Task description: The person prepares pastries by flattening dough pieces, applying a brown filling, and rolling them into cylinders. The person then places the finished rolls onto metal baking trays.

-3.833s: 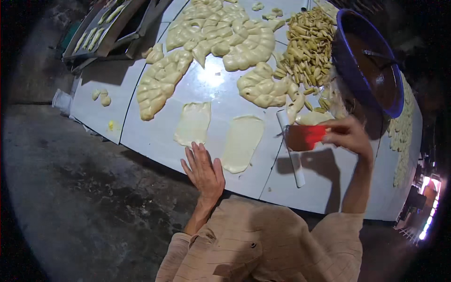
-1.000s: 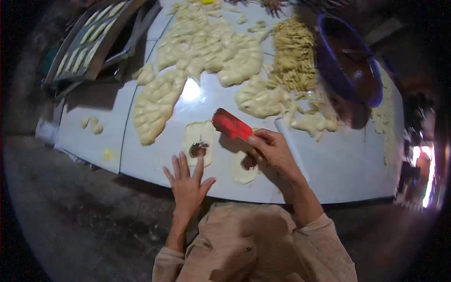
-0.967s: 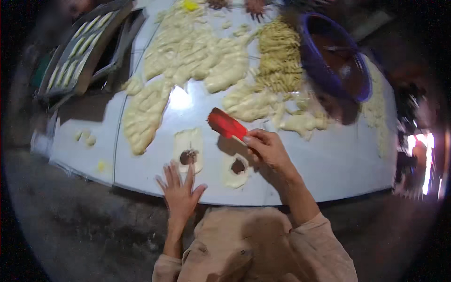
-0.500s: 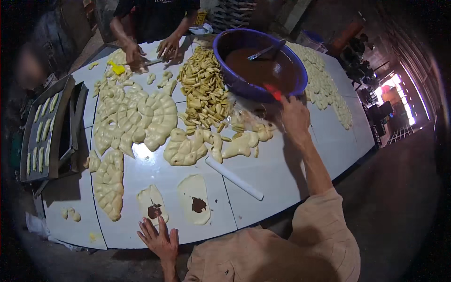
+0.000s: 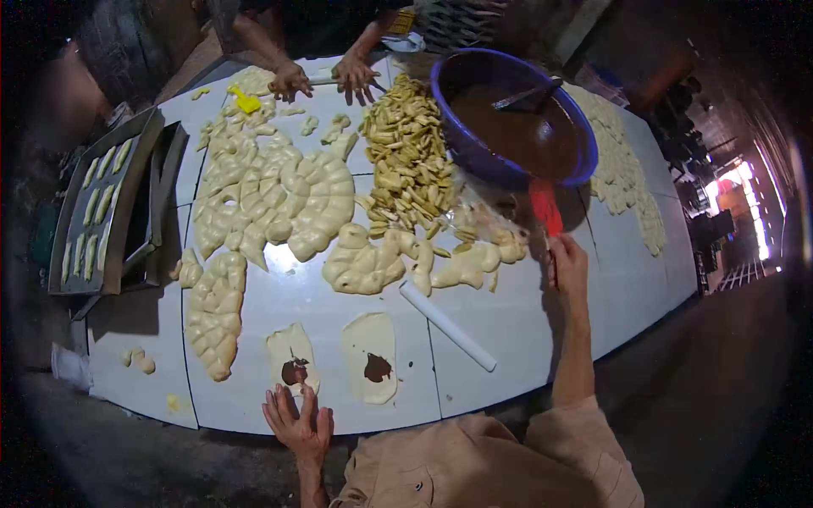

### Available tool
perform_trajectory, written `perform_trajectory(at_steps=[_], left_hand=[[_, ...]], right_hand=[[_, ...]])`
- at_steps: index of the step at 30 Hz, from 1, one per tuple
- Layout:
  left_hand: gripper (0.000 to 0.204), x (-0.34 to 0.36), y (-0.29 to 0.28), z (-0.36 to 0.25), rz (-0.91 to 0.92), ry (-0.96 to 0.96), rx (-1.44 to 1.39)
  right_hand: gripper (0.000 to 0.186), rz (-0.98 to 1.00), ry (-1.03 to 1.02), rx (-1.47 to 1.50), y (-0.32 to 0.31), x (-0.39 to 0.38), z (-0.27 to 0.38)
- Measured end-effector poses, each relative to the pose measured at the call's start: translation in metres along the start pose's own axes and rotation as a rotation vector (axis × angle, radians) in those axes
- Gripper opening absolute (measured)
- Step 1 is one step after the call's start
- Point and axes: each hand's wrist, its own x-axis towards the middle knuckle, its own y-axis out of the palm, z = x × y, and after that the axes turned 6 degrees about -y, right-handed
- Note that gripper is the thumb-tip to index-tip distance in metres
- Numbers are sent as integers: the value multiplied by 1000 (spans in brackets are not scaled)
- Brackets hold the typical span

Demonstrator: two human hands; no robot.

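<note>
My right hand [image 5: 569,267] grips a red spatula [image 5: 545,208] by its handle, its blade pointing up at the near rim of a purple basin [image 5: 474,157] of brown filling. Fingers spread, my left hand [image 5: 298,423] rests at the near end of a flattened dough piece [image 5: 293,343] that bears a dark brown smear. To its right lies a second flattened dough piece [image 5: 369,339], also with a brown patch. A white rolling pin [image 5: 449,328] lies slanted on the table between that piece and my right forearm.
Dough portions [image 5: 271,199] spread over the tiled table [image 5: 500,296], beside a heap of sliced yellowish pieces [image 5: 409,157]. Trays with strips of dough [image 5: 100,203] stand at the left edge. Across the table, a co-worker's hands [image 5: 356,74] hold another rolling pin. A yellow scraper [image 5: 246,100] lies near them.
My right hand has drawn the red spatula back from the basin, toward me. My left hand stays by the dough. The co-worker's hands have spread apart along their rolling pin.
</note>
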Motion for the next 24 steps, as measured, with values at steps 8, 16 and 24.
perform_trajectory(at_steps=[8, 16, 24], left_hand=[[44, 0, 3, -1, -79, 20, -64], [54, -7, 2, 5, -91, -33, -52], [56, -2, 10, -2, -178, -34, -117]], right_hand=[[25, -460, -754, -825, 58, -23, -29], [29, 313, -633, -426, 195, 1, 48], [34, 271, -645, -681, 270, 38, 54]])
